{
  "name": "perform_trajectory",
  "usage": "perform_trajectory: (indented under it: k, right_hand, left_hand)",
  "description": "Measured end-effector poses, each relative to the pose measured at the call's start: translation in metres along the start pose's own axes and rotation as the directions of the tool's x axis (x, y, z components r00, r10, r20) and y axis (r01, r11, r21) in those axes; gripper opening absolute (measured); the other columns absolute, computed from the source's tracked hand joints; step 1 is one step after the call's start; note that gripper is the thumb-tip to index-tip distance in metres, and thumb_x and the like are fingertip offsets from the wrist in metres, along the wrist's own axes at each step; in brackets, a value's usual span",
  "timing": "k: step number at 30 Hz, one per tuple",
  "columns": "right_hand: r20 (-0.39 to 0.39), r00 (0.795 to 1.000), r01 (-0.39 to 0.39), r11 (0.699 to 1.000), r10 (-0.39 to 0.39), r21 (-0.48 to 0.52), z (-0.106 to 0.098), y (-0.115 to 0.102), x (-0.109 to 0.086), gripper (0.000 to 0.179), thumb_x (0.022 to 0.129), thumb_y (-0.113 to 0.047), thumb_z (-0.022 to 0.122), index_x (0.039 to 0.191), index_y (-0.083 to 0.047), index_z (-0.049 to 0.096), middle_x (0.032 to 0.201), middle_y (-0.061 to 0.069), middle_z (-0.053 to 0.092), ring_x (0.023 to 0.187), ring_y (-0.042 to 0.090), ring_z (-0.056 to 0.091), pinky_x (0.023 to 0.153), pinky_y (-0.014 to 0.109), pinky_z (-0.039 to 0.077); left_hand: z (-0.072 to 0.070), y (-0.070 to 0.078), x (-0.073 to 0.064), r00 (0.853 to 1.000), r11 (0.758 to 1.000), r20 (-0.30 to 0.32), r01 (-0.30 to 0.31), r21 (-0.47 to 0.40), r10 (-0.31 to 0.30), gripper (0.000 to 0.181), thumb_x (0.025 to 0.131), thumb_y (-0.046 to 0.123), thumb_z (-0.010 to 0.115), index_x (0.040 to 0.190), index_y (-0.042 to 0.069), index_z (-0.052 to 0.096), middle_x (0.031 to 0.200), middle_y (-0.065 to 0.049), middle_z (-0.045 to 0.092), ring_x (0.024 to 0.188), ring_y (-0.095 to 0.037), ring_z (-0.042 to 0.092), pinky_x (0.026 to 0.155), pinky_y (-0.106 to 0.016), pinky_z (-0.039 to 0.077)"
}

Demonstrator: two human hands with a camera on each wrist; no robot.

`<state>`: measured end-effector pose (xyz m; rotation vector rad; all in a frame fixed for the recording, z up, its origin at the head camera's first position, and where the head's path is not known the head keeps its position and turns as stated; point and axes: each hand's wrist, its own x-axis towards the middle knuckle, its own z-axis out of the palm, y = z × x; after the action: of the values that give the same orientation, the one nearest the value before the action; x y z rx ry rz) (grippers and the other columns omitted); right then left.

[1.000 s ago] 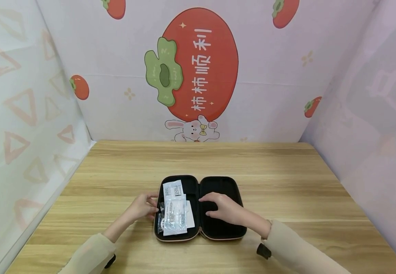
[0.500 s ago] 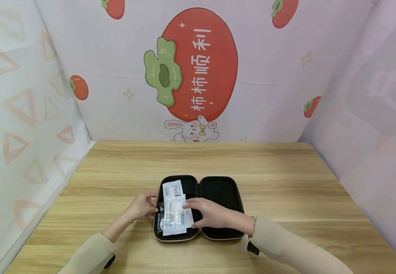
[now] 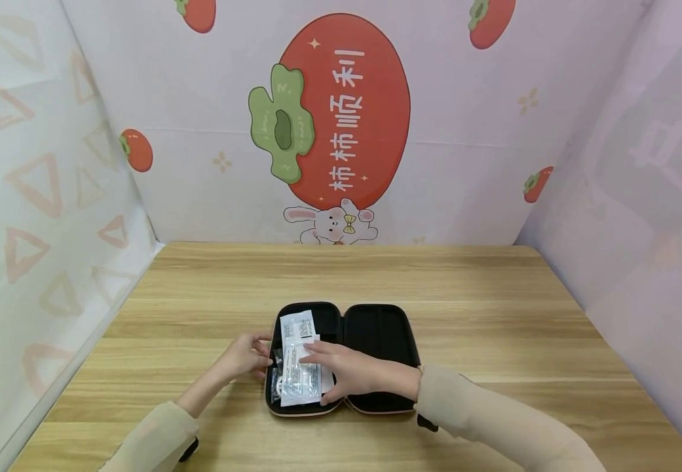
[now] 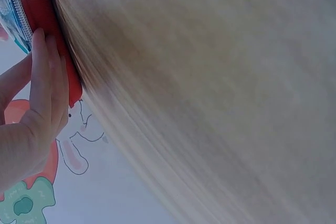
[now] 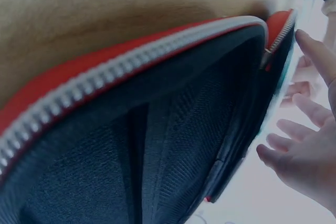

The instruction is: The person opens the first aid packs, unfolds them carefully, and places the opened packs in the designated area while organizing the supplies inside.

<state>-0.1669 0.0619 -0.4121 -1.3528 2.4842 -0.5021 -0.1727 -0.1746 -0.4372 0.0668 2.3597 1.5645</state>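
A zip case (image 3: 302,412), red outside and black inside, lies unfolded on the table. White-and-blue sachets (image 3: 302,383) with printed text fill its left half, over a white card and small items in clear plastic. My left hand (image 3: 246,355) rests against the case's left side; in the left wrist view its straight fingers (image 4: 43,77) touch the red wall. My right hand (image 3: 352,370) hovers over the sachets, fingers spread and thumb apart, hiding part of the card and the hinge. In the right wrist view this hand (image 5: 310,156) has nothing between its fingers; contact with the sachets cannot be told.
The case's right half (image 3: 378,328) shows a black lining and a divider strip, with a silver zip (image 5: 94,85) along its rim. Around the case is the wooden table (image 3: 470,288). Printed cloth walls (image 3: 464,183) stand at the back and both sides.
My right hand has moved left, from over the right half of the case to above the sachets. My left hand and the case have stayed in place.
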Motion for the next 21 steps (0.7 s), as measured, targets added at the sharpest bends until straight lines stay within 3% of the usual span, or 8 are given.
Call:
perform_trajectory:
  k: [14,21]
  right_hand:
    - [0.027,0.998,0.064,0.995,-0.062,-0.071,0.0059,0.0044,0.0051,0.064,0.072,-0.030,0.072,0.128,-0.013,0.046,0.138,0.014,0.033,0.126,0.025,0.031,0.106,0.029,0.032]
    - [0.055,0.998,0.030,1.000,-0.030,-0.002,0.0054,0.0042,0.0020,0.056,0.077,-0.028,0.066,0.128,-0.014,0.047,0.139,0.011,0.033,0.128,0.022,0.030,0.106,0.028,0.031]
  left_hand:
    - [-0.0007,-0.0002,-0.0001,1.000,1.000,-0.001,0.006,-0.007,-0.006,0.050,0.070,-0.019,0.055,0.117,-0.020,0.038,0.078,-0.017,0.052,0.055,-0.017,0.056,0.053,-0.034,0.058]
    - [0.0004,0.0007,-0.0011,1.000,1.000,-0.009,0.007,-0.009,-0.007,0.049,0.070,-0.019,0.055,0.117,-0.020,0.039,0.078,-0.017,0.052,0.056,-0.016,0.056,0.053,-0.034,0.058]
